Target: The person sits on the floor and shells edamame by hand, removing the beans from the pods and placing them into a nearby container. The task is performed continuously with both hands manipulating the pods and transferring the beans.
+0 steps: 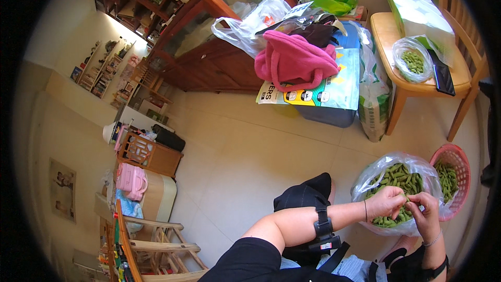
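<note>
Both of my hands meet at the fingertips over a clear plastic bag (362, 186) full of green soybean pods (399, 176). My left hand (387, 202), a thin dark band at its wrist, pinches one end of a small green pod (407, 198). The fingers of my right hand (424, 211), which has a bracelet at the wrist, close on the pod's other end. Just right of the bag, a pink plastic basket (464, 158) holds more pods. On the wooden chair (381, 27), a bag-lined bowl (399, 53) contains shelled green beans (413, 62).
A black phone (444, 80) lies beside the bowl. A blue storage bin (325, 115) carries a pink fabric bag (295, 58) and packages, with a filled plastic sack (373, 109) standing next to it. A wooden ladder-like frame (166, 246) is at lower left.
</note>
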A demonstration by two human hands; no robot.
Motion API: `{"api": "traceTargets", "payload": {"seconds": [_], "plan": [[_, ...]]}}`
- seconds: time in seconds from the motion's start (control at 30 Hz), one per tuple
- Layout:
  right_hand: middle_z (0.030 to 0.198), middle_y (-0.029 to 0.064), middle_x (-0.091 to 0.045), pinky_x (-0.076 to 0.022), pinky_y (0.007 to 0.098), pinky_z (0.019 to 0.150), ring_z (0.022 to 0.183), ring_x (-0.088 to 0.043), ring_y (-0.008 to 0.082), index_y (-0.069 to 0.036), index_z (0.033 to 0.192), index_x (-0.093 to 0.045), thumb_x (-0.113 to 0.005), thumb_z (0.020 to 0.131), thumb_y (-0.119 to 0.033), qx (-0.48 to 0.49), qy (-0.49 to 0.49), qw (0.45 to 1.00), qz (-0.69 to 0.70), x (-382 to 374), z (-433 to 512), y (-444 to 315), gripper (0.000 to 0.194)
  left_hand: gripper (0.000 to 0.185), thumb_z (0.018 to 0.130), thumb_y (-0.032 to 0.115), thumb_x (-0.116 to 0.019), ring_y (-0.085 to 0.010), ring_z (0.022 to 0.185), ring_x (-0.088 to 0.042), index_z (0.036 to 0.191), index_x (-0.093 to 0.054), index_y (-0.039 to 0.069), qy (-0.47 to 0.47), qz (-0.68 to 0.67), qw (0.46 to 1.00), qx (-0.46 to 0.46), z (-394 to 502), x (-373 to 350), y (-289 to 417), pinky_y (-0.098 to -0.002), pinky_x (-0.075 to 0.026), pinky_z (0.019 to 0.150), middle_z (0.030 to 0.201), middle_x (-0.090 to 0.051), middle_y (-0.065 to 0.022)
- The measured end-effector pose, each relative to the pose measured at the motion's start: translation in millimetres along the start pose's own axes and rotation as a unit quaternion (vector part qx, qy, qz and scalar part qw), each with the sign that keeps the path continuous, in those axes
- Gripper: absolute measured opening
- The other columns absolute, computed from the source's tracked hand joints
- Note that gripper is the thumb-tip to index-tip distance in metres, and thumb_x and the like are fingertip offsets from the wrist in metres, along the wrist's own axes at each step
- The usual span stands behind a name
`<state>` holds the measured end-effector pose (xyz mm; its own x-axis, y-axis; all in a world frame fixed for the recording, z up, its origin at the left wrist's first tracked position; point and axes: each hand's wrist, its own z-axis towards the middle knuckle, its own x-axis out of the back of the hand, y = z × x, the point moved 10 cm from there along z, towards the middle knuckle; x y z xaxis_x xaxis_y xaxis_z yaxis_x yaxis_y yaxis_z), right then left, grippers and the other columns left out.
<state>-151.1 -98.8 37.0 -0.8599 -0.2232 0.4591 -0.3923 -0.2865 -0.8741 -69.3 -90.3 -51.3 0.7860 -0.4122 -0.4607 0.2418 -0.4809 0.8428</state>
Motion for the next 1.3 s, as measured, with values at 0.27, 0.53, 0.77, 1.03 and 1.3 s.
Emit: {"api": "traceTargets", "payload": {"seconds": [0.27,0.53,0.77,1.03,1.3], "plan": [[0.064,0.0133,-0.054,-0.0409,0.0336,0.052,0.058,-0.054,0.0279,0.000,0.073,-0.055,-0.068,0.067,-0.001,0.058,0.004,0.993,-0.106,-6.6,-2.4,-11.8,0.014,0.014,0.082,0.016,-0.044,-0.0081,0.046,-0.048,0.077,-0.047,0.004,0.028,0.027,0.999,0.019,1.9,6.0,-10.0,-0.0208,-0.036,0.043,0.056,-0.049,-0.0011],[0.064,0.0138,-0.053,-0.0402,0.0369,0.053,0.060,-0.053,0.0307,-0.001,0.073,-0.054,-0.069,0.065,-0.001,0.087,0.001,0.985,-0.150,-11.7,-3.7,-16.4,0.017,0.013,0.082,0.016,-0.044,-0.0066,0.044,-0.042,0.073,-0.046,0.006,0.054,0.008,0.998,0.009,4.0,12.4,-14.4,-0.0211,-0.033,0.041,0.054,-0.044,0.0016],[0.063,0.0105,-0.055,-0.0428,0.0302,0.050,0.056,-0.056,0.0208,0.001,0.074,-0.054,-0.065,0.070,0.001,-0.017,0.001,1.000,-0.021,-10.8,-6.6,10.2,0.012,0.012,0.082,0.014,-0.043,-0.0066,0.043,-0.040,0.073,-0.046,0.007,0.030,-0.050,0.998,-0.016,6.1,9.2,-12.4,-0.0210,-0.030,0.040,0.055,-0.044,0.0015],[0.064,0.0056,-0.059,-0.0460,0.0217,0.051,0.055,-0.056,0.0103,0.000,0.073,-0.055,-0.063,0.078,-0.009,-0.216,-0.036,0.951,0.218,-17.9,-7.3,32.7,0.013,0.013,0.085,0.014,-0.042,-0.0068,0.048,-0.043,0.077,-0.050,0.008,-0.017,-0.044,0.999,0.006,-3.8,-4.6,5.8,-0.0203,-0.031,0.043,0.060,-0.050,-0.0007],[0.067,0.0023,-0.057,-0.0426,0.0201,0.053,0.058,-0.053,0.0084,-0.004,0.078,-0.055,-0.058,0.084,-0.017,-0.254,-0.056,0.887,0.381,-22.2,-13.3,56.4,0.014,0.015,0.085,0.009,-0.047,-0.0007,0.048,-0.036,0.098,-0.053,0.007,-0.075,-0.050,0.994,0.055,-13.4,-21.5,14.3,-0.0152,-0.027,0.043,0.077,-0.060,-0.0035]]}}
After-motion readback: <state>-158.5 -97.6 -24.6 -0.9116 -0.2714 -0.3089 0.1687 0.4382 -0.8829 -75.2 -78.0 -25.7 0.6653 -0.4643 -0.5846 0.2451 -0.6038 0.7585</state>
